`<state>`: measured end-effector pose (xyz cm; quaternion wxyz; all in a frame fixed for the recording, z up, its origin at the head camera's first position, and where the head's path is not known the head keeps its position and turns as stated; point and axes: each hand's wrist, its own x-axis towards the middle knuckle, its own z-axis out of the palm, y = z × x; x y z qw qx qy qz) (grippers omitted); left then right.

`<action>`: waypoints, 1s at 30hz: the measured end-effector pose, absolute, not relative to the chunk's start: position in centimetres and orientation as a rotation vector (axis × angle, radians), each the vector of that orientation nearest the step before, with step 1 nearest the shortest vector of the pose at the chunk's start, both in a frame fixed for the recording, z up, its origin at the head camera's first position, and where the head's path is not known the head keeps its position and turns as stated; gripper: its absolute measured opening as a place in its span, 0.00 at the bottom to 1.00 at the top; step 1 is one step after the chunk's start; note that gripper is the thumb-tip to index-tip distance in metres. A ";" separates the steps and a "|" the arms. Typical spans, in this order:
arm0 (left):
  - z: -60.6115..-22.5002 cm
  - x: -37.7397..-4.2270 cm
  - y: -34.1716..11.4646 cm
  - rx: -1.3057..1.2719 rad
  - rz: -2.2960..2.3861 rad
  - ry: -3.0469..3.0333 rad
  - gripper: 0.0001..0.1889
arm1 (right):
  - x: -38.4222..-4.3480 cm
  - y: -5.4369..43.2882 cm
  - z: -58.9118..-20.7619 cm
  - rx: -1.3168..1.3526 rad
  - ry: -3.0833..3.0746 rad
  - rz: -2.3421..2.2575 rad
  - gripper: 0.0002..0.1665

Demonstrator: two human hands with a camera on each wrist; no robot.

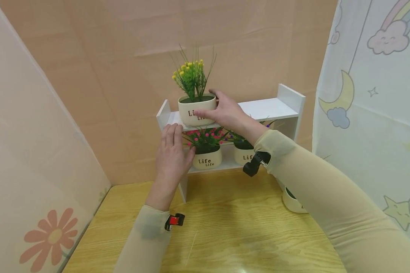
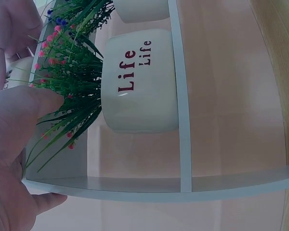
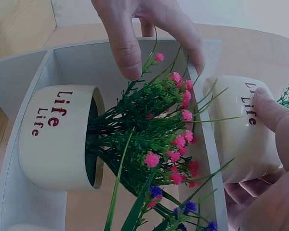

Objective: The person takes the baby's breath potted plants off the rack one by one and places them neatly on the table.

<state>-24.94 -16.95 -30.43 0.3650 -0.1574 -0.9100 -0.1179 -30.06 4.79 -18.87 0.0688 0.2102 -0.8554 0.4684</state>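
My right hand (image 1: 227, 112) grips a cream oval flowerpot (image 1: 188, 118) with yellow flowers and grass, its thumb across the front lettering. This pot is at the left end of the top board of a white two-tier shelf (image 1: 264, 109). At the shelf's upper left corner, my left hand (image 1: 172, 151) holds the side panel, with the thumb inside and a finger outside it in the left wrist view. Just below, a matching pot with pink flowers (image 3: 62, 139) stands on the lower board. Beside it is a pot with blue flowers (image 1: 243, 156), partly hidden by my right wrist.
Another cream pot (image 1: 294, 204) stands on the wooden table (image 1: 232, 235) by the shelf's right leg, partly behind my right sleeve. Short upright end panels (image 1: 291, 99) flank the top board. Fabric curtains (image 1: 123, 76) hang behind and on both sides.
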 end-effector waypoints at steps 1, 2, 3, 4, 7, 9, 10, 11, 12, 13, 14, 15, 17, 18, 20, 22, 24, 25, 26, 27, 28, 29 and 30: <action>-30.5 -25.0 -17.0 -0.405 -0.305 -2.338 0.45 | -30.0 4.8 -18.8 0.629 -2.568 1.423 0.67; -30.5 -25.0 -17.0 -0.406 -0.307 -2.336 0.45 | -29.9 4.9 -18.8 0.625 -2.563 1.434 0.67; -30.6 -25.0 -17.0 -0.405 -0.307 -2.334 0.45 | -29.8 4.9 -18.8 0.621 -2.558 1.445 0.67; -30.6 -25.0 -17.0 -0.405 -0.305 -2.334 0.45 | -29.7 5.0 -18.7 0.619 -2.551 1.455 0.67; -30.6 -25.0 -16.9 -0.407 -0.304 -2.332 0.44 | -29.4 5.2 -18.7 0.612 -2.538 1.475 0.67; -30.7 -24.9 -16.9 -0.409 -0.303 -2.331 0.44 | -29.2 5.3 -18.6 0.610 -2.532 1.485 0.67; -30.7 -24.9 -16.9 -0.409 -0.304 -2.329 0.44 | -29.1 5.4 -18.6 0.612 -2.528 1.492 0.67; -30.7 -24.9 -16.9 -0.411 -0.310 -2.324 0.44 | -29.0 5.5 -18.5 0.617 -2.520 1.504 0.67; -30.7 -25.0 -16.9 -0.413 -0.313 -2.318 0.44 | -28.9 5.6 -18.5 0.624 -2.513 1.515 0.66; -30.7 -25.0 -16.9 -0.413 -0.317 -2.310 0.44 | -28.8 5.7 -18.4 0.631 -2.503 1.523 0.66; -30.7 -25.0 -16.9 -0.414 -0.321 -2.301 0.44 | -28.7 5.8 -18.3 0.638 -2.493 1.534 0.66; -30.7 -25.0 -16.9 -0.415 -0.325 -2.292 0.44 | -28.5 5.9 -18.2 0.645 -2.485 1.549 0.66; -30.8 -25.1 -16.9 -0.417 -0.333 -2.278 0.43 | -28.3 6.1 -18.1 0.649 -2.472 1.566 0.65; -30.8 -25.1 -17.0 -0.417 -0.333 -2.273 0.43 | -28.1 6.2 -18.0 0.646 -2.470 1.569 0.65; -30.8 -25.1 -17.0 -0.418 -0.335 -2.268 0.43 | -27.8 6.4 -17.9 0.634 -2.467 1.577 0.64; -30.9 -25.1 -17.0 -0.421 -0.335 -2.269 0.43 | -27.4 6.7 -17.8 0.618 -2.470 1.579 0.64; -30.9 -25.2 -17.0 -0.426 -0.331 -2.268 0.43 | -27.0 6.9 -17.8 0.612 -2.470 1.578 0.63; -30.9 -25.2 -17.0 -0.431 -0.328 -2.263 0.43 | -26.7 7.1 -17.8 0.612 -2.471 1.573 0.62; -30.9 -25.2 -17.0 -0.437 -0.326 -2.257 0.43 | -26.5 7.2 -17.9 0.614 -2.471 1.572 0.62; -30.9 -25.2 -17.0 -0.442 -0.322 -2.250 0.43 | -26.3 7.3 -17.9 0.618 -2.471 1.568 0.62; -30.9 -25.2 -17.0 -0.449 -0.320 -2.241 0.43 | -26.1 7.4 -17.9 0.624 -2.469 1.560 0.62; -30.9 -25.2 -17.0 -0.452 -0.317 -2.237 0.43 | -25.9 7.5 -18.0 0.631 -2.468 1.553 0.62; -30.9 -25.2 -17.0 -0.454 -0.315 -2.234 0.43 | -25.7 7.5 -18.0 0.636 -2.467 1.547 0.62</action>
